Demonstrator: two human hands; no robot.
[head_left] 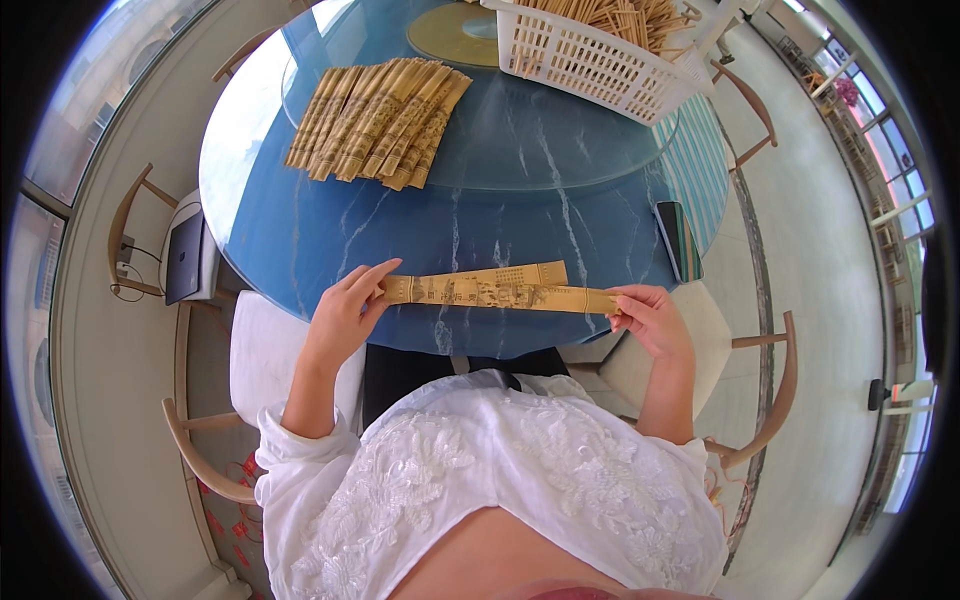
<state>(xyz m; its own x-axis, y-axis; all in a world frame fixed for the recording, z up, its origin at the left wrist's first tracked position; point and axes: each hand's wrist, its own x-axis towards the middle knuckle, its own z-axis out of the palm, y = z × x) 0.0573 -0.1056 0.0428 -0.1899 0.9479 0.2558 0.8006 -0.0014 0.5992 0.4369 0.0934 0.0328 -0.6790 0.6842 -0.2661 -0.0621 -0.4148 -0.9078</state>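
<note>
A long tan paper chopstick sleeve (500, 294) with dark print is stretched level between my two hands at the near edge of the table. My left hand (352, 302) pinches its left end, while my right hand (648, 318) has the other end between thumb and fingers. Behind it a second tan sleeve (545, 273) slants up to the right; whether my left hand also holds that one is hidden. Farther off on the left lies a fanned pile of similar sleeves (375, 120). Whether a chopstick is inside the held sleeve cannot be seen.
A white plastic basket (590, 80) full of wooden chopsticks (625, 20) stands at the far right of the round blue marbled table (480, 225). A phone (679, 242) lies at the right edge. Chairs (765, 400) surround the table, one bearing a laptop (184, 260).
</note>
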